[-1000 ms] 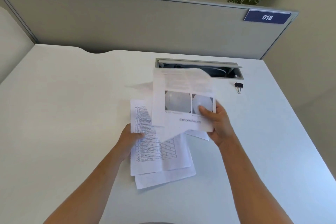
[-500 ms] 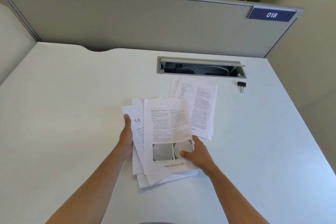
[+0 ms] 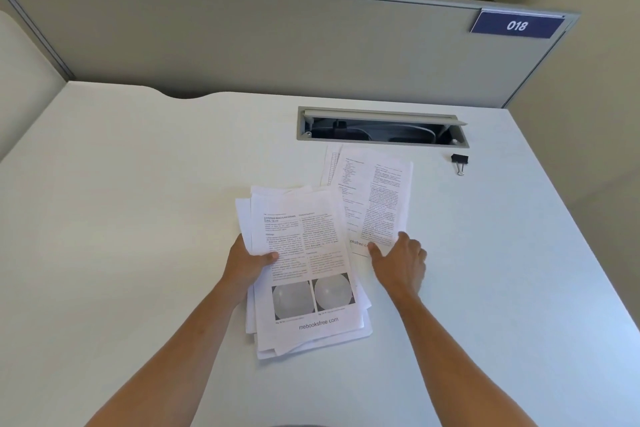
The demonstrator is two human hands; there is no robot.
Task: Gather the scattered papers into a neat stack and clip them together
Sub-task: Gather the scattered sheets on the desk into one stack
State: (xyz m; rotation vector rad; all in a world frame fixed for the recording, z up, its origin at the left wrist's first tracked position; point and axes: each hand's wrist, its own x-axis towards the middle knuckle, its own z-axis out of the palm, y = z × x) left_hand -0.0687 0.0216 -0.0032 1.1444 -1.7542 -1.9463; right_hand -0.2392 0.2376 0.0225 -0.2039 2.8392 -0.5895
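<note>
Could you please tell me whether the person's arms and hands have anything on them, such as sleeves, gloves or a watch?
Both forearms are bare as far as the frame shows. The left hand and right hand wear no gloves, and no watch shows.

single head view, looking forward and down, close over desk (image 3: 138, 218).

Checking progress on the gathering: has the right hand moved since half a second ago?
Yes. The right hand left the stack, going toward the cable tray, onto the loose sheets.
</note>
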